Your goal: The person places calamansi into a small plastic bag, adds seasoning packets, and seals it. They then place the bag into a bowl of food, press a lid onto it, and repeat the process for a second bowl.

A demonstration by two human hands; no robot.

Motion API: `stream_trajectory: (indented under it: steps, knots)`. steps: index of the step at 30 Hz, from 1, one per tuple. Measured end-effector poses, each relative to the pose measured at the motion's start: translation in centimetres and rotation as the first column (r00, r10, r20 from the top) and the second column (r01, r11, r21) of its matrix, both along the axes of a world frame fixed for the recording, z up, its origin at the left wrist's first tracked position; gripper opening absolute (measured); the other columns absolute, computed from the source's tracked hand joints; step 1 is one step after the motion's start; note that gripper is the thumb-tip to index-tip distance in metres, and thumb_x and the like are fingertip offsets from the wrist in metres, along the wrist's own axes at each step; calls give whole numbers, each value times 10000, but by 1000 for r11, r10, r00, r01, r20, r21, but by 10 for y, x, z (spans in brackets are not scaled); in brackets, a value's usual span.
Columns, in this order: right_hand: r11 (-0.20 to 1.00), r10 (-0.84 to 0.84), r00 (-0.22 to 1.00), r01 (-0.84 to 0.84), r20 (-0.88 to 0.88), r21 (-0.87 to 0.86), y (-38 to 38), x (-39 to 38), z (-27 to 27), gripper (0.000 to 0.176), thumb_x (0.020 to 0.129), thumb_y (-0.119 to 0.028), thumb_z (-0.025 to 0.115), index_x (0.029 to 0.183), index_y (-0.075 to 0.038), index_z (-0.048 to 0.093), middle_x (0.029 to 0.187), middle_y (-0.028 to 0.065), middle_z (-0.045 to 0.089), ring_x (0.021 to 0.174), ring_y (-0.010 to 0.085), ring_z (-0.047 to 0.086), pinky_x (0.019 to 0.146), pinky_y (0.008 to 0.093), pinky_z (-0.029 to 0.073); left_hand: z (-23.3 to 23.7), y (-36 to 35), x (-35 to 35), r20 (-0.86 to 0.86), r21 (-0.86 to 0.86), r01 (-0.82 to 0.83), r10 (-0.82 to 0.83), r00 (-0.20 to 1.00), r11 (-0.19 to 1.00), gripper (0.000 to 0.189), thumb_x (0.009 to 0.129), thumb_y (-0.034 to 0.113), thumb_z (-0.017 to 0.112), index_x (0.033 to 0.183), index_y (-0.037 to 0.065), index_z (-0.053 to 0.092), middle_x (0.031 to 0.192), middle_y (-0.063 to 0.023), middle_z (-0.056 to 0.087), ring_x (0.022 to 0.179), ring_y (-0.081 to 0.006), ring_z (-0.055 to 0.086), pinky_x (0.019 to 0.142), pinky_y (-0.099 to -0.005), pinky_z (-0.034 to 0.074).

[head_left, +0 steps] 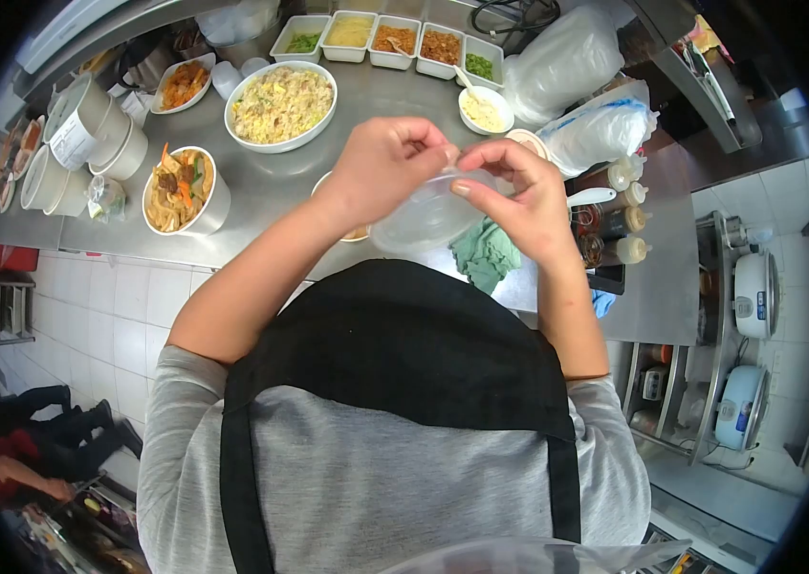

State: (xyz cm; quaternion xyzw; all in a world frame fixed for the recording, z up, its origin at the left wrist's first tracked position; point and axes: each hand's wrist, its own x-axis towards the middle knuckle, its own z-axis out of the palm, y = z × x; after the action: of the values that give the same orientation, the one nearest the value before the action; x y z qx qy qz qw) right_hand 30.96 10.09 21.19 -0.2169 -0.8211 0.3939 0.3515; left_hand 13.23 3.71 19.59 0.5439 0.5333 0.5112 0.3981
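Grey top (376, 497), sleeves end abt the elbow; black bib apron (404, 335) over it w/ black straps (235, 478); left hand (385, 172), right hand (519, 201) bare.

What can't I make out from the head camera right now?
- Head view: white bowl on the steel counter is nearly all hidden by the left hand and its wrist, so its contents are unclear.
- Clear round plastic lid, pinched by both hands: part of the rim is covered by the right hand.
- Print on the stacked white tubs: too small.
- Clear plastic container: cut off by the bottom edge.
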Motion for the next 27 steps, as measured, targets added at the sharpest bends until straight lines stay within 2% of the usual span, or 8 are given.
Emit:
stream_trajectory:
  steps: [3, 6, 9, 12, 15, 18, 22, 27]
  knots:
    - [1000, -1, 993, 4, 118, -22, 4, 9, 7, 198, 702, -73, 726, 872, -40, 629, 883, 63, 641, 824, 228, 605, 783, 329, 479, -4, 6, 12, -184, 172, -10, 42, 982, 985, 111, 880, 100, 591, 846, -4, 612, 743, 21, 604, 671, -29, 536, 599, -198, 446]
    - [696, -167, 982, 55, 87, 716, 17, 4, 12, 159, 719, -48, 691, 832, -42, 580, 920, 65, 612, 896, 261, 571, 804, 369, 456, 7, 24, 11, -355, 239, 19, 69, 933, 971, 110, 864, 108, 601, 846, -1, 608, 724, 21, 592, 650, -31, 523, 591, -193, 437]
    - [571, -174, 985, 110, -11, 814, 32, 4, 12, 199, 712, -10, 662, 852, -45, 525, 951, 74, 586, 964, 301, 534, 827, 419, 430, 16, 54, 7, -230, 47, 68, -55, 972, 997, 113, 856, 112, 586, 841, 0, 599, 711, 3, 586, 633, -48, 538, 588, -199, 447]
    - [581, -136, 986, 156, -94, 799, 27, 19, 17, 203, 753, 32, 628, 901, -32, 505, 914, 93, 592, 880, 319, 568, 768, 409, 459, -14, 98, -22, -174, 9, -58, 59, 983, 998, 132, 863, 130, 561, 853, 2, 587, 708, -17, 593, 620, -77, 564, 585, -224, 462]
    - [866, 13, 951, 144, -309, 478, 20, 41, 2, 177, 797, 64, 587, 918, -27, 496, 869, 107, 599, 773, 307, 592, 691, 380, 480, -48, 124, -53, -219, -28, -175, 165, 962, 984, 132, 873, 140, 527, 867, 19, 578, 716, -28, 603, 653, -93, 601, 598, -249, 481]
    - [898, -98, 919, 247, -381, 363, 20, 52, -27, 133, 836, 68, 548, 929, -20, 513, 840, 114, 607, 698, 280, 599, 635, 340, 481, -74, 144, -66, -235, -61, -279, 258, 937, 958, 153, 885, 166, 506, 895, 30, 576, 756, -93, 643, 692, -203, 649, 634, -321, 501]
    - [868, -278, 945, 323, -169, 376, 39, 31, -48, 118, 856, 37, 536, 956, -25, 550, 837, 119, 613, 718, 257, 598, 650, 310, 471, -80, 153, -85, -468, 283, -542, 607, 642, 792, 234, 900, 215, 452, 986, 18, 545, 878, -252, 631, 888, -451, 584, 779, -492, 466]
    - [912, -294, 948, 316, -120, 264, 58, 13, -51, 88, 869, 1, 561, 952, -23, 546, 824, 116, 626, 702, 232, 622, 635, 298, 483, -82, 145, -94, -440, 57, -493, 465, 768, 868, 387, 910, 341, 503, 1161, 47, 534, 1055, -176, 633, 1004, -343, 590, 873, -410, 452]
